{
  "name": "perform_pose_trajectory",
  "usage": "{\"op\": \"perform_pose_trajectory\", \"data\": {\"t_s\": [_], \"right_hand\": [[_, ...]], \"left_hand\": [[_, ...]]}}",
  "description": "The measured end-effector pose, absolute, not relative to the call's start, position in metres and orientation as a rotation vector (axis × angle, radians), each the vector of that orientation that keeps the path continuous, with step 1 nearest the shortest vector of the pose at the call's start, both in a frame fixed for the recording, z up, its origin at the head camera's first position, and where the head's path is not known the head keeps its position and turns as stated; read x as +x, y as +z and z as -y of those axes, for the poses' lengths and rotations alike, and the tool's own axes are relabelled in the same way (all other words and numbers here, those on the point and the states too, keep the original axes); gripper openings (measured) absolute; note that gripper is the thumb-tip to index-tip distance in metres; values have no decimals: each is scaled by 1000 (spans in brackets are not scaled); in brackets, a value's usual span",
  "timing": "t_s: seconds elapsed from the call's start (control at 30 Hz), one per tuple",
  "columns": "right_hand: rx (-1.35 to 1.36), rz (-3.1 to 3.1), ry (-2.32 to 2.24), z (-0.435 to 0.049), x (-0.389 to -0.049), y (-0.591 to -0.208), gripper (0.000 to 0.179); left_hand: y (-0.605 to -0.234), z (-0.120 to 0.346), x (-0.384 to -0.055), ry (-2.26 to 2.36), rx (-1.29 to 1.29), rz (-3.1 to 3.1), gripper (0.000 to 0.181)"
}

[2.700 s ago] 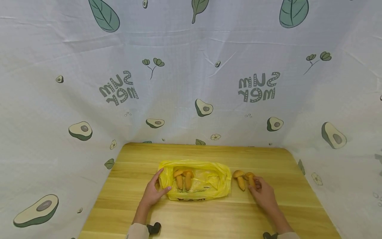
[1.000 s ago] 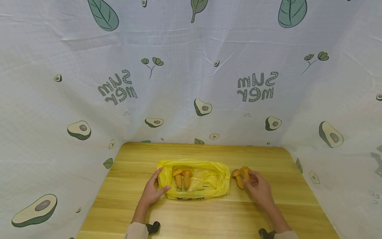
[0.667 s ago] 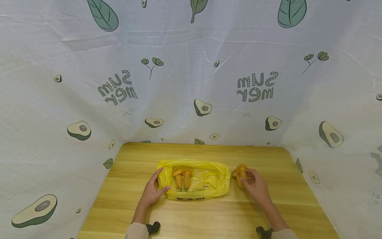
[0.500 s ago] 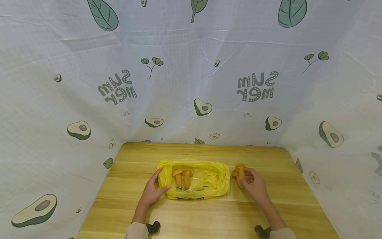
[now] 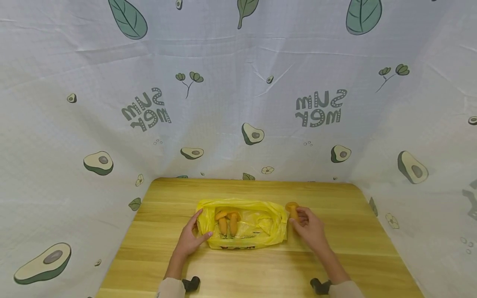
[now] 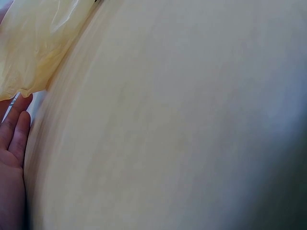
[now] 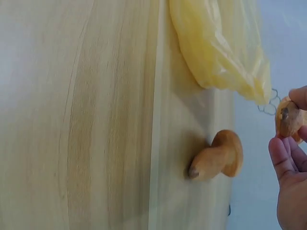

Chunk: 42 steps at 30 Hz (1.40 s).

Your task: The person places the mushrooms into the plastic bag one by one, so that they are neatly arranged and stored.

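The held mushroom (image 5: pixel 292 211) is just outside the right end of the bag (image 5: pixel 261 203), its stem pinched between the thumb and fingers of the right hand (image 5: pixel 311 232). Two bagged mushrooms (image 5: pixel 228 223) lie side by side in the bag's left half. The left hand (image 5: pixel 189 241) touches the bag's left end, thumb and forefinger spread wide.

The likeliest trouble is at the bag's right rim: soft and unheld there, it could snag on the cap or fold inward. The pinch looks small, so a bump could twist the stem loose.

Only the right wrist view shows the loose mushroom (image 7: pixel 218 155) on the tabletop (image 7: pixel 110 120) — from the head, it is hidden — and a low swing might knock it. The left wrist view adds two nearly straight fingers beside the plastic; the others there are unclear.
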State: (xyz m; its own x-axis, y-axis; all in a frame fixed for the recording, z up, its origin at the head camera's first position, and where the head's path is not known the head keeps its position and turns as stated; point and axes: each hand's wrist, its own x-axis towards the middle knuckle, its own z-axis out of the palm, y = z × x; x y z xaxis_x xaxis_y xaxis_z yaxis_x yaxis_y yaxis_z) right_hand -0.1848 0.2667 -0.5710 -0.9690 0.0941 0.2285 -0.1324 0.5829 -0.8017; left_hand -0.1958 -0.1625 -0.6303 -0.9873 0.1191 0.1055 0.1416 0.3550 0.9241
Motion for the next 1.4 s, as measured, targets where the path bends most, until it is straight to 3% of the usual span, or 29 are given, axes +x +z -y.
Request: {"op": "perform_pose_trajectory", "data": {"t_s": [0.47, 1.4], "right_hand": [[80, 2560, 1356, -243, -190, -571, 42], [79, 2602, 1461, -195, -199, -566, 43]], "left_hand": [[-647, 169, -203, -1775, -274, 2568, 89], [-645, 171, -203, -1767, -280, 2584, 90]]}}
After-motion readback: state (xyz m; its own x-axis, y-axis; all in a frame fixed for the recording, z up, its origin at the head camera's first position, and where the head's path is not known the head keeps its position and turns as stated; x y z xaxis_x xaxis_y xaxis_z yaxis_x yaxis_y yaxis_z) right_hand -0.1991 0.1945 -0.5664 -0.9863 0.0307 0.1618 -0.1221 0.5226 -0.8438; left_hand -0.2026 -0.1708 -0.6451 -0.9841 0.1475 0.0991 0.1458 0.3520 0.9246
